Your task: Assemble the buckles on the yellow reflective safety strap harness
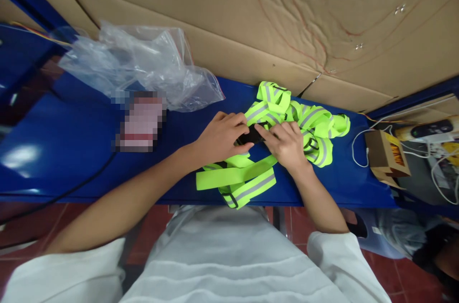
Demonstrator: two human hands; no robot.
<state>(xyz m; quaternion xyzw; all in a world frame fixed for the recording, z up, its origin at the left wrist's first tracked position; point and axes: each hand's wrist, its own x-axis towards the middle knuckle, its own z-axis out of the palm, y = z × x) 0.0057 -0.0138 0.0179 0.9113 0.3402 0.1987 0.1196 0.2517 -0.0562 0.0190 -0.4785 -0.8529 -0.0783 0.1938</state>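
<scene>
**Two Hands Working on a Bright Yellow Strap**

Blue and shiny, one long table (pixel 71 150) is stretching from side to side, and big brown cardboard sheets (pixel 251 16) are standing behind it.

One tangled neon yellow strap (pixel 287 121) with grey shiny stripes is lying on the table near the middle. Two hands are meeting on it. The left hand (pixel 220 138) is curling closed around one black buckle (pixel 251 135), and the right hand (pixel 287 143) is pinching the same buckle from the 3 o'clock side. Most of the buckle is hiding under the fingers, so its shape is hard to make out.

At 10 o'clock from the hands, one clear plastic bag (pixel 143 64) is lying crumpled. Just below the bag, one thing is blurred into pink and grey squares (pixel 139 121), so I cannot tell what it is.

At 3 o'clock, one small brown box (pixel 387 157) is sitting among white cables (pixel 358 143). How many cables is hard to count. One black cord (pixel 71 188) is running off the table at 8 o'clock.
</scene>
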